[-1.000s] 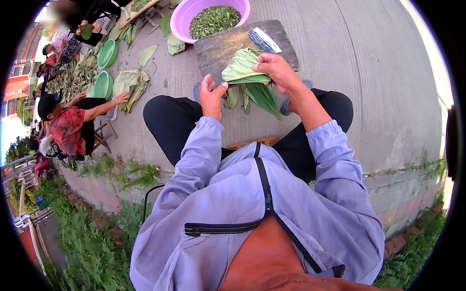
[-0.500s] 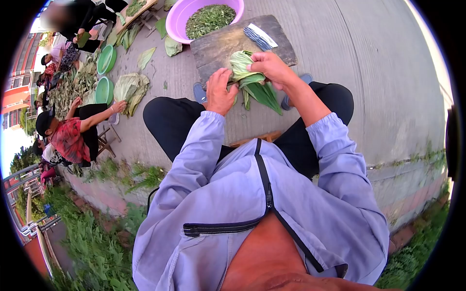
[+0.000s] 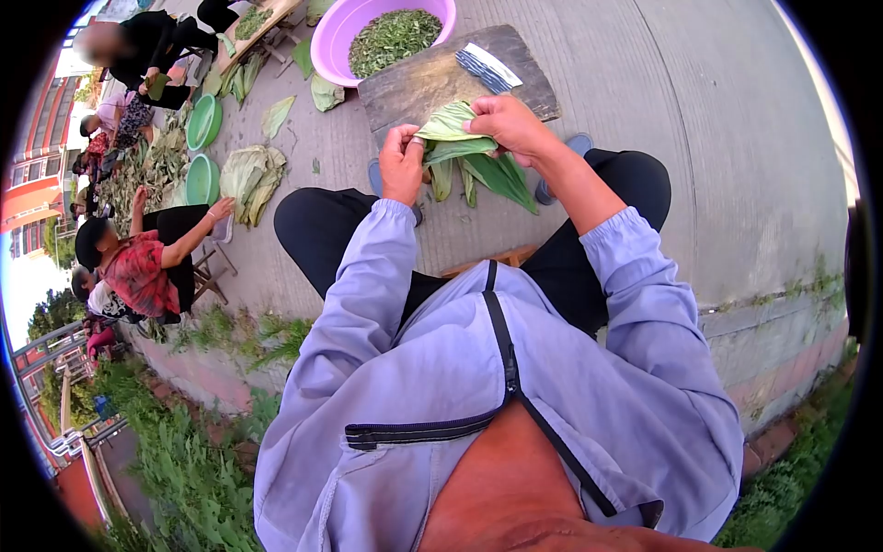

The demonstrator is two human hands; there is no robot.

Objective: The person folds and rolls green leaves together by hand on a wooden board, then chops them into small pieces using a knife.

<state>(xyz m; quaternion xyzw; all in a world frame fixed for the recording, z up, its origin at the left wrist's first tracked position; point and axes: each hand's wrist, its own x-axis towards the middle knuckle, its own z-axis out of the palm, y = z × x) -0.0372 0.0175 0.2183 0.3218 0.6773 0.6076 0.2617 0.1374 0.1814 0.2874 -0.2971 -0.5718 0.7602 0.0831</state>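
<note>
A pale green leaf [image 3: 451, 120], broad and folded, is stretched between my two hands above the near edge of a wooden board [image 3: 405, 97]. At its left edge, my left hand [image 3: 402, 167] pinches it between thumb and fingers. My right hand [image 3: 508, 129] grips the right end. Longer, darker green leaves [image 3: 504, 179] hang below toward the ground; whether my right hand holds them too is hidden. On the board lies a blue-and-white striped object [image 3: 486, 72] with a white strip along it; its kind is unclear.
Beyond the board stands a purple basin [image 3: 331, 41] of chopped greens [image 3: 395, 44]. To the left are two green basins [image 3: 204, 121], a heap of wilted leaves [image 3: 253, 181] and a seated person in a red patterned top [image 3: 145, 276]. Other people sit farther back.
My left hand has risen slightly and now pinches the leaf's left edge, drawing it out wider. The person in red has shifted their arms.
</note>
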